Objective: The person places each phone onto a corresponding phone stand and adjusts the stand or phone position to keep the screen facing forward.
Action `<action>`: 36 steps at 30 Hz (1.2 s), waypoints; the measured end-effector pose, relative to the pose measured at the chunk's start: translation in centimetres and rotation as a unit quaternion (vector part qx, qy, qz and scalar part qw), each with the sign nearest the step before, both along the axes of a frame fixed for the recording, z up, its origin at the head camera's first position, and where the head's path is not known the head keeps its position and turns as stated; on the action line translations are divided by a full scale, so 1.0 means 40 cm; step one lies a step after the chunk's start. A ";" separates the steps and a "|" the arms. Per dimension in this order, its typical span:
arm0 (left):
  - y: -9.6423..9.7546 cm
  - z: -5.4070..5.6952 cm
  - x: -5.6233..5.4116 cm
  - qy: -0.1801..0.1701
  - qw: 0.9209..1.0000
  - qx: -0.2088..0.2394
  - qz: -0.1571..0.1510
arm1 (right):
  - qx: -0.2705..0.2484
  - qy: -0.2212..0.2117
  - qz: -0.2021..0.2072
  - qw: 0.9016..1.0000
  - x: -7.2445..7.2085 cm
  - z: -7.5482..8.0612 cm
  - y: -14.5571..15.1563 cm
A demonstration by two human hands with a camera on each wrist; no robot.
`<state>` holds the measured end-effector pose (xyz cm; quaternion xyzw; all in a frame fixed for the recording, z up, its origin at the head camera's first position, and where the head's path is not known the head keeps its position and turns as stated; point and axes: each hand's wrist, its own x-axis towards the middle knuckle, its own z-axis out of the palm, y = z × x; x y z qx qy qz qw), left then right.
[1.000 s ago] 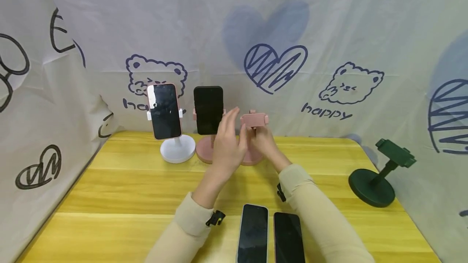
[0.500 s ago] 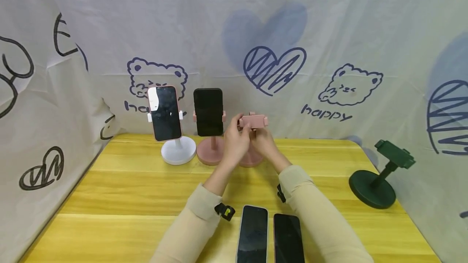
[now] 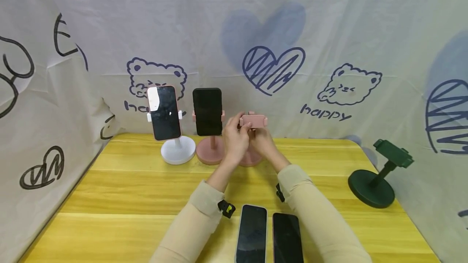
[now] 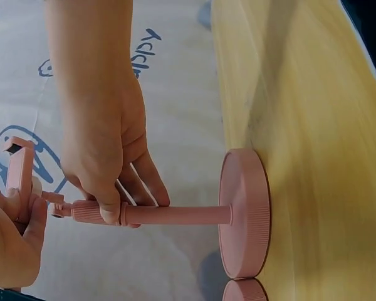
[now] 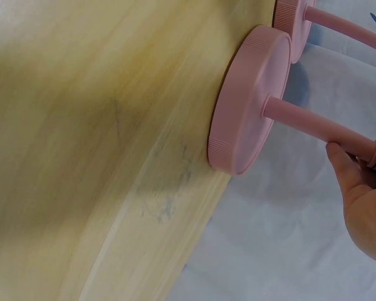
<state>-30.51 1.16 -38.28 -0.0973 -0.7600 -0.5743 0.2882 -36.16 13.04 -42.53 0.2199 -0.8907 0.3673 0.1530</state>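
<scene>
A pink phone stand stands upright near the back of the table, its clamp head [image 3: 254,121] facing up and toward me. My left hand [image 3: 235,141] grips the left end of that clamp, thumb on its face; in the left wrist view this hand [image 4: 12,232] shows at the lower left. Below the clamp, my right hand [image 3: 265,141] holds the pole. Its thumb and fingers wrap the ribbed collar [image 4: 91,212] and upper pole in the left wrist view. The round base [image 5: 247,103] rests on the table.
To the left, a second pink stand [image 3: 210,151] holds a black phone [image 3: 207,111], and a white stand [image 3: 178,150] holds another phone [image 3: 163,113]. Two phones [image 3: 252,232] [image 3: 288,236] lie in front. A green stand [image 3: 371,188] is at the right edge. Cloth [image 3: 329,31] hangs behind.
My left hand has moved right from beside the second pink stand and taken hold of the clamp head. My right hand has stayed on the pole. Little differs over the last half second.
</scene>
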 end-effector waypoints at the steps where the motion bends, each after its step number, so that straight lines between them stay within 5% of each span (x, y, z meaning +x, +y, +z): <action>1: 0.000 0.000 -0.001 0.013 1.000 -0.008 0.005 | -0.001 0.001 0.000 1.000 0.000 0.001 0.000; 6: -0.003 -0.001 -0.003 0.042 0.998 -0.040 0.012 | -0.005 0.003 0.000 1.000 -0.001 0.001 0.003; 15: -0.005 -0.007 -0.004 0.012 0.999 -0.040 -0.004 | -0.006 0.010 -0.004 1.000 0.004 0.006 0.004; 19: -0.008 -0.005 -0.002 -0.005 1.000 -0.019 -0.015 | -0.037 -0.030 0.008 0.999 0.019 0.021 0.007; 27: -0.015 0.003 0.002 -0.017 0.999 -0.017 -0.025 | -0.072 -0.101 0.046 0.991 0.092 0.056 0.043; 36: -0.020 0.010 0.002 -0.035 0.999 -0.028 -0.028 | 0.042 -0.133 0.079 0.987 0.199 0.079 0.098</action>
